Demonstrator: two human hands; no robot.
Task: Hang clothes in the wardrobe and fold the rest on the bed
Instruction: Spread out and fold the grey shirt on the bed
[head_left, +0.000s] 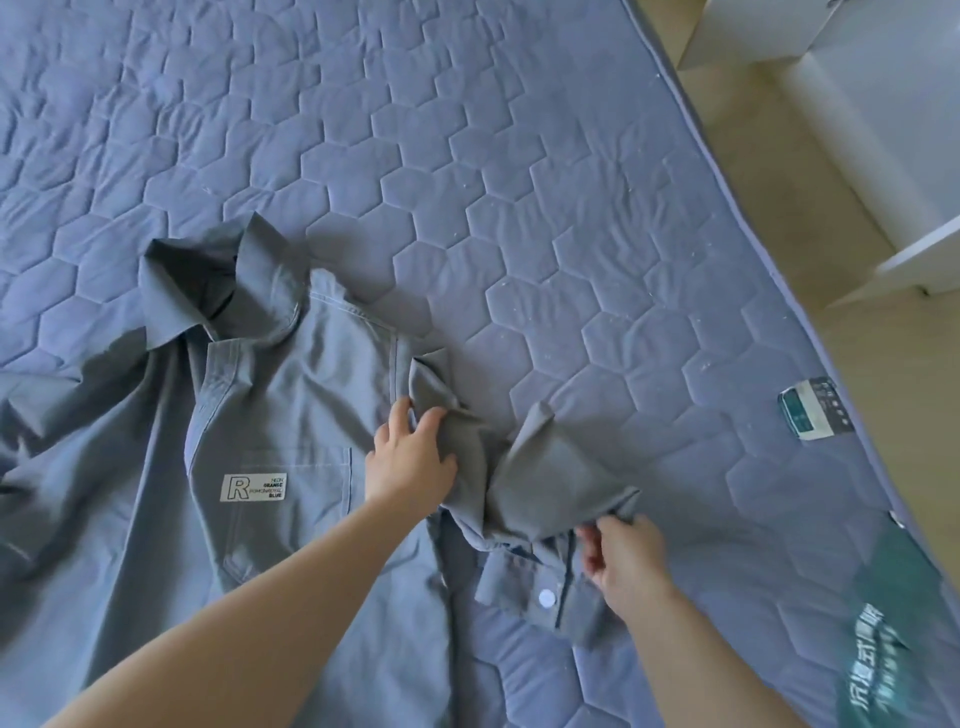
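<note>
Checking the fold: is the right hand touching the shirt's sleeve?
Touching. The head view shows the right hand pinching the sleeve at its edge, with no gap between them.

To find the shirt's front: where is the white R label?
Head view, lower left: the white R label lies on the shirt's chest pocket, beside the left hand.

A home bedroom: quilted blue mattress (519, 208), white furniture (883, 156) beside it on a pale wooden floor (769, 171).
</note>
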